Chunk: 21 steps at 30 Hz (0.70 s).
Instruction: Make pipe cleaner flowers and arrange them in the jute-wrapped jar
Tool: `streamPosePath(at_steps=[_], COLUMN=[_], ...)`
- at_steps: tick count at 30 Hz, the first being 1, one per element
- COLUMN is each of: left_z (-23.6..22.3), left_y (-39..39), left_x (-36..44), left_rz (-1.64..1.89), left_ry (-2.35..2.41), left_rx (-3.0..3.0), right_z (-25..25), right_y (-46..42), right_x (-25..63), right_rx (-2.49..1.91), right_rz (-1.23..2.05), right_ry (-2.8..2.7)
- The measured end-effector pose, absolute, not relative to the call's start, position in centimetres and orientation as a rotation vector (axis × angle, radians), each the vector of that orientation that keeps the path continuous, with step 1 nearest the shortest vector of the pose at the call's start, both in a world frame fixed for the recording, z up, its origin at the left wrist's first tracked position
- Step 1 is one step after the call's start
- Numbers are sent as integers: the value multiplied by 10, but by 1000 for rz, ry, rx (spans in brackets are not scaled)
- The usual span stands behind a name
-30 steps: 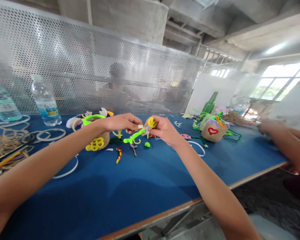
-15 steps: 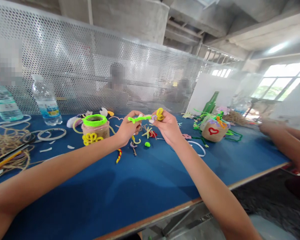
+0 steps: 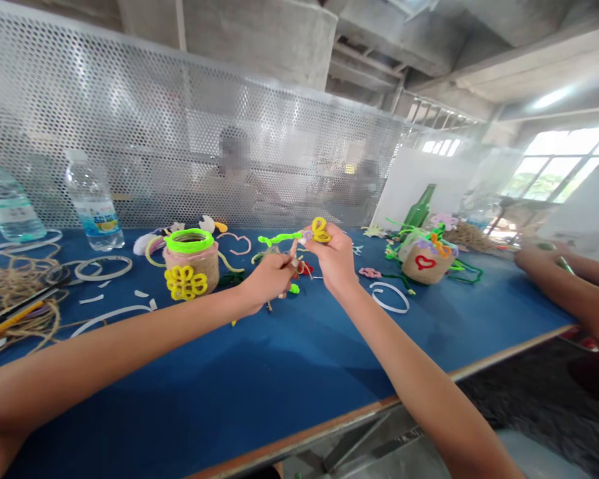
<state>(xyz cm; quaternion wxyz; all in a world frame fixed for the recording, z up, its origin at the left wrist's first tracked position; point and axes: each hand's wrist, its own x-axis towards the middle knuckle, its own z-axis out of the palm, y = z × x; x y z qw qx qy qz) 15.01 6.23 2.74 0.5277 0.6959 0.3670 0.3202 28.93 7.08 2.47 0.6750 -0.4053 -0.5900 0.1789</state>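
In my right hand (image 3: 335, 258), raised over the table, is a pipe-cleaner flower (image 3: 321, 230) with yellow loops, a small lilac part and a bright green stem (image 3: 281, 237) pointing left. Thumb and fingers pinch it near the lilac part. My left hand (image 3: 269, 279) is just below the stem with its fingers closed. A thin pinkish tip shows above those fingers; whether it is a finger or a held piece is unclear. Left of it stands a twine-wrapped jar (image 3: 210, 263) with a green fuzzy rim and a yellow flower (image 3: 186, 283) on its front.
Water bottles (image 3: 94, 203) and tangled twine (image 3: 24, 279) are at the left. White rings (image 3: 390, 297) and pipe-cleaner scraps lie about. A jar with a red heart (image 3: 426, 263) and a green bottle (image 3: 421, 207) stand right, near another person's hands (image 3: 542, 261). A perforated metal screen (image 3: 289, 153) backs the table.
My left hand has let go of the green stem and moved down, its fingers closing below it. My right hand keeps the flower in nearly the same place.
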Motion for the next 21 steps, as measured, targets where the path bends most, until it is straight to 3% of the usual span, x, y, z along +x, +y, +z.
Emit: streamPosePath(at_steps=[5,10,21], left_z=[47,74,88], left_y=[72,73,96], left_x=[132,109,91], left_rz=[496,314,565], left_ry=[1050,1233,583], left_rx=[2640,3255,3296], right_z=[29,29,33], right_y=[65,67,59], right_x=[289,293,287], right_rx=[-1025,-1046,-1070], right_rz=[210,35,53], right_ry=[-1410,-1533,-1744])
